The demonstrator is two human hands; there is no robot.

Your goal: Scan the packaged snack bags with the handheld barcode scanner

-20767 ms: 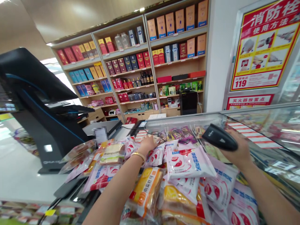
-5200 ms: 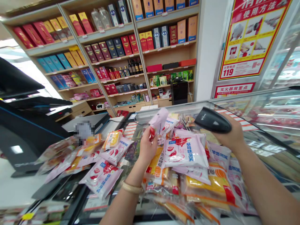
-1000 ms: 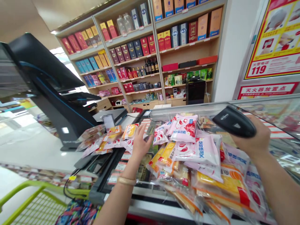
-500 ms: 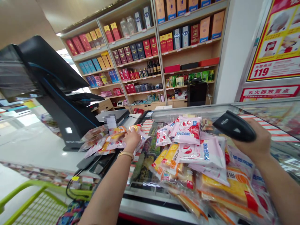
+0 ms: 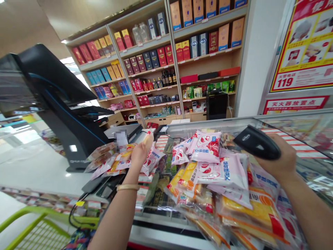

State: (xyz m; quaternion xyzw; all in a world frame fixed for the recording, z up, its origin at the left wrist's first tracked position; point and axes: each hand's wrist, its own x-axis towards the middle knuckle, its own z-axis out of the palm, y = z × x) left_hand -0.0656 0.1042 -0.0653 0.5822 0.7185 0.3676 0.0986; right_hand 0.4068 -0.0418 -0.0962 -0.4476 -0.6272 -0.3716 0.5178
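My left hand (image 5: 138,155), with a bangle on the wrist, grips a small packaged bread (image 5: 148,140), pale yellow with a red end and seen nearly edge-on. It is raised above a left heap of packaged breads (image 5: 125,156) in clear, pink and orange wrappers. My right hand (image 5: 282,156) is closed around a black barcode scanner (image 5: 257,142), whose head points left above the glass counter. Below the scanner, a larger pile of packaged breads (image 5: 223,170) in pink-white and yellow-orange wrappers covers the counter's middle and right.
On the left stands a black checkout terminal (image 5: 59,104) on a white counter (image 5: 33,156). A green shopping cart (image 5: 39,222) is at lower left. The glass display counter (image 5: 156,222) spans the front. Behind it are shelves (image 5: 145,45) of boxes and bottles.
My left hand has lifted a packaged bread from the left heap and turned it upward. The scanner stays in my right hand, almost unmoved; the view has shifted slightly.
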